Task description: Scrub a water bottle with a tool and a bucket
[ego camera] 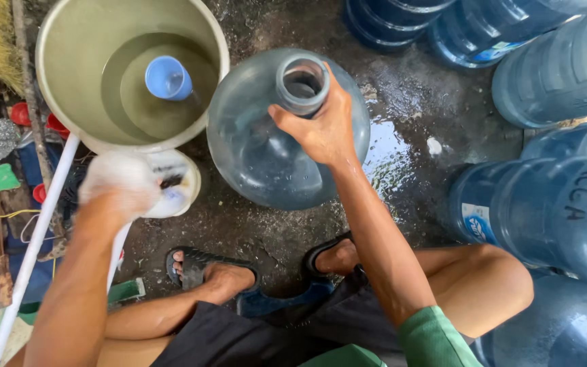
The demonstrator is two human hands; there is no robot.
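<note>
Wet concrete floor (402, 146), jugs stacked at its right edge. Your right hand (321, 129) is clamped on the neck of the big water jug (259, 153), mouth upward, directly ahead. Your left hand (118, 182), soapy, grips a white brush handle (32, 248) beside the bucket (69, 75).

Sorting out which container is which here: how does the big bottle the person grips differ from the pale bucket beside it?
The bottle is clear bluish plastic with a narrow neck; the bucket is opaque cream with a wide open top. The right hand grips the bottle's neck; no hand touches the bucket, and the soapy left hand is over a small white tub. The bucket holds water with a blue cup; the bottle's contents are unclear. Both stand on the wet floor.
</note>
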